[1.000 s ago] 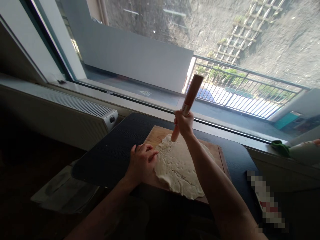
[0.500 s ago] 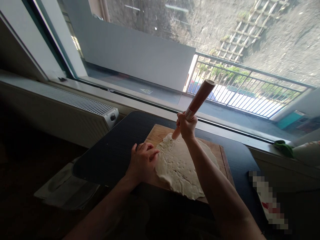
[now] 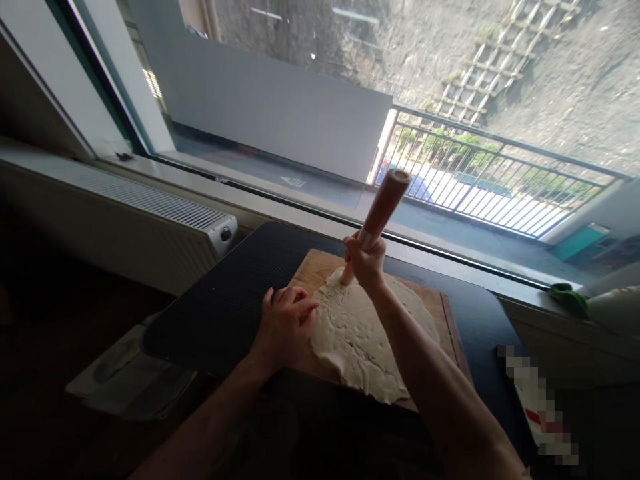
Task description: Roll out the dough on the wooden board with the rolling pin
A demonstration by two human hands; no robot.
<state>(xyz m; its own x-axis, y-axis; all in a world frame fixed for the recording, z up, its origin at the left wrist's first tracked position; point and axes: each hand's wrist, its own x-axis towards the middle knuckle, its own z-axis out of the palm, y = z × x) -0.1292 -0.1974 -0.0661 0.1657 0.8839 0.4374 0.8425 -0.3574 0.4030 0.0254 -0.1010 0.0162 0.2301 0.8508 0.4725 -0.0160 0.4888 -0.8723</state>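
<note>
My right grip (image 3: pixel 367 261) is clamped around a wooden rolling pin (image 3: pixel 386 203), fingers wrapped about it low down, just below a pale label (image 3: pixel 367 239). I hold the pin steeply tilted, its thick round end up and away to the right, its narrow end pointing down at the far left part of the dough (image 3: pixel 363 327). Whether that tip presses into the dough or sits just above it, I cannot tell.

The dough lies flat in a broad, uneven sheet on a wooden board (image 3: pixel 309 270), creased and pitted on top, its near edge ragged and reaching the board's near side. My left grip (image 3: pixel 286 317) is around nothing: the fingers are bent and partly apart over the board's left side, the thumb beside the dough's left edge. The board sits on a dark table (image 3: pixel 227 307) with rounded corners.

At the far right, by the window sill (image 3: pixel 530 293), a pale rounded vessel (image 3: pixel 617 310) is cut off by the picture's edge; its contents are hidden from me. A green cloth-like thing (image 3: pixel 569 300) is next to it. Near the table's right side lies a pixelated object (image 3: pixel 545 413).
</note>
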